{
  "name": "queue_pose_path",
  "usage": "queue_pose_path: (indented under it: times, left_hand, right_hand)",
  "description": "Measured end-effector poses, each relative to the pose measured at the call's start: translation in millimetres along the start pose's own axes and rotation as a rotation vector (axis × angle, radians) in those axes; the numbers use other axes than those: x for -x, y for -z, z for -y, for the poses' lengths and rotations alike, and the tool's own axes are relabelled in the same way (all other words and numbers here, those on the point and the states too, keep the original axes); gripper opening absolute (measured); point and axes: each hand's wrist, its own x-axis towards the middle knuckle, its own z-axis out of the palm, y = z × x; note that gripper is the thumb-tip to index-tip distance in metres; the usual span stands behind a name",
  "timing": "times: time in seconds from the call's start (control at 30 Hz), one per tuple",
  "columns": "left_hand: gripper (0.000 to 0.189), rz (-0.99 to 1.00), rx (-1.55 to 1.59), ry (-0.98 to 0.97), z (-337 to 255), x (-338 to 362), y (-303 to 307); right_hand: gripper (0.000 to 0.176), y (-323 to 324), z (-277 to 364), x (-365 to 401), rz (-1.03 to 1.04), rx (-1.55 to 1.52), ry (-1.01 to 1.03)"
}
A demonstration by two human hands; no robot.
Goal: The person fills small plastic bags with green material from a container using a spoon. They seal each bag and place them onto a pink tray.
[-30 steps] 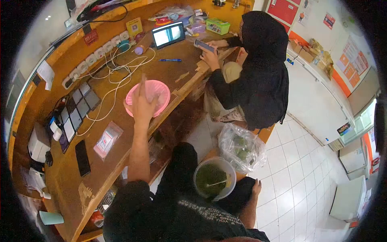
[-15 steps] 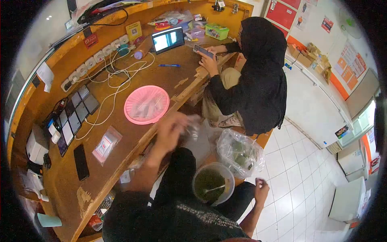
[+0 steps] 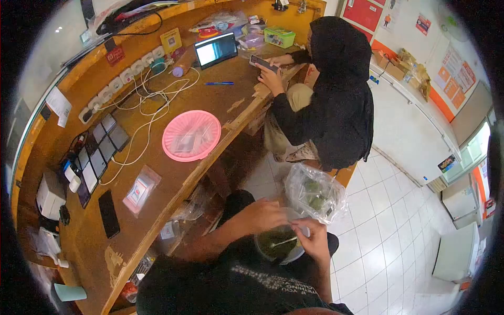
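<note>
Both my hands meet over a clear bowl (image 3: 269, 249) of green stuff with a spoon in it, resting on my lap. My left hand (image 3: 266, 214) is curled above the bowl's far rim. My right hand (image 3: 316, 239) is at its right rim, fingers pinched. Between the two hands is a small clear plastic bag (image 3: 303, 229), partly hidden by the fingers. A pink round basket (image 3: 191, 135) with small packets in it lies on the wooden counter (image 3: 220, 102).
A big clear bag (image 3: 315, 193) of green pieces sits just beyond the bowl. A person in black (image 3: 338, 94) sits at the counter's far end with a phone (image 3: 262, 62). On the counter are a tablet (image 3: 216, 49), cables, a row of phones (image 3: 97, 152) and a zip bag (image 3: 139, 189).
My left hand left the pink basket, carried a small clear bag down off the counter and now sits over the bowl. My right hand rose from my knee to meet it.
</note>
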Motion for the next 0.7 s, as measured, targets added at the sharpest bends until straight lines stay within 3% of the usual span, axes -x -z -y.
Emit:
queue_pose_path:
  times: [0.1,0.17,0.23,0.27,0.3,0.4,0.47,0.5,0.57,0.6,0.67,0.7]
  left_hand:
    - [0.019,0.144,-0.037,0.101,-11,1,4]
    - [0.02,-0.181,-0.107,0.115,-12,-1,-3]
    - [0.02,-0.278,-0.11,0.174,-20,-3,1]
    - [0.02,-0.381,-0.117,0.233,-25,-5,3]
    - [0.02,-0.379,-0.113,0.233,-30,-7,4]
    - [0.023,-0.341,-0.113,0.324,-41,-7,-5]
    - [0.021,-0.292,0.416,0.469,-37,-4,-22]
    - [0.021,-0.29,0.418,0.468,-37,-4,-21]
    - [0.02,-0.204,0.716,0.625,-36,-3,-17]
    - [0.02,-0.204,0.717,0.627,-36,-3,-16]
    - [0.019,-0.199,0.414,0.424,-35,-1,-16]
    - [0.019,-0.197,0.415,0.425,-35,-1,-18]
  right_hand:
    - [0.011,-2,0,4,0.155,0.029,-0.108]
    - [0.01,-6,-8,7,0.09,0.083,-0.081]
    - [0.008,-13,-18,9,0.023,0.139,-0.047]
    - [0.006,-17,-24,12,-0.062,-0.023,-0.124]
    - [0.005,-19,-26,13,-0.148,-0.185,-0.196]
    - [0.003,-25,-21,17,-0.127,-0.425,-0.24]
    - [0.003,-26,-20,19,-0.092,-0.55,-0.269]
    - [0.003,-26,-19,17,-0.07,-0.576,-0.287]
    - [0.004,-25,-13,15,-0.046,-0.601,-0.31]
    - [0.002,-25,-6,15,-0.044,-0.634,-0.335]
    - [0.003,-27,-4,17,-0.041,-0.669,-0.363]
    - [0.005,-27,-10,18,-0.028,-0.258,-0.229]
